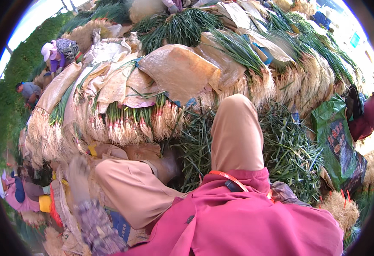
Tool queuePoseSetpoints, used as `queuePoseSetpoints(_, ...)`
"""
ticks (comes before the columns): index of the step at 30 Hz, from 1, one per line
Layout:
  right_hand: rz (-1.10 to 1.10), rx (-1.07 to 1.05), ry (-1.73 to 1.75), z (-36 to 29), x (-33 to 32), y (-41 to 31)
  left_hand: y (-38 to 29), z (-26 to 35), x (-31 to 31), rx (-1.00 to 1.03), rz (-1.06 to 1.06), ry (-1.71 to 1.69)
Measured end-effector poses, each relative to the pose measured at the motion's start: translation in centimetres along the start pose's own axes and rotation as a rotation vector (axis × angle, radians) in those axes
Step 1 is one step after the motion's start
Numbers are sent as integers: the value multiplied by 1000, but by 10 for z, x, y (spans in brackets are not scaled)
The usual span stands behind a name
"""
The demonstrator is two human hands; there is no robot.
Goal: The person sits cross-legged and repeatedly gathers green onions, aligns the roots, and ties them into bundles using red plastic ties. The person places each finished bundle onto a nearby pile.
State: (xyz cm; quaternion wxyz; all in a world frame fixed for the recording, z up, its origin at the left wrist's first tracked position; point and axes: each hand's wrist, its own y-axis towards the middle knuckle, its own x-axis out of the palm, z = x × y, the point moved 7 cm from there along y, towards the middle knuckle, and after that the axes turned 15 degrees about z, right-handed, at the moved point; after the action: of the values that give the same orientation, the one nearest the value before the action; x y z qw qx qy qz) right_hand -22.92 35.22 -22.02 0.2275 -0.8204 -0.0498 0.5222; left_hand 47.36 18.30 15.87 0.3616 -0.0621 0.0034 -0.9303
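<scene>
My left hand (78,171), blurred by motion, reaches out at the lower left from a patterned purple sleeve, beside my bent knee; whether it holds anything cannot be made out. My right hand does not show; part of a patterned sleeve (289,193) lies at my right side. Before me lie rows of spring onions with red-and-white stems and long pale roots (123,128), their tops partly covered by woven plastic sacks (177,70). An orange-red strap (227,176) with a black buckle lies across my lap.
Cut green leaves (289,150) are heaped around my raised knee. A green printed bag (334,140) and a root bundle with red ties (339,208) are at the right. A person in a pale hat (67,51), another in grey (30,91) and one in pink (20,195) sit at the left.
</scene>
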Motion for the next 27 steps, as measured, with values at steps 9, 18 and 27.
queuePoseSetpoints(9, 673, -111, 477, -38, -292, -5, 33, -26, 170, -229, -419, -39)
queuePoseSetpoints(18, 869, -192, 245, -127, -460, 137, 13, -23, 308, -327, -685, -26)
queuePoseSetpoints(27, 734, -452, 81, -289, -399, 282, -126, -163, 428, -718, -847, 142)
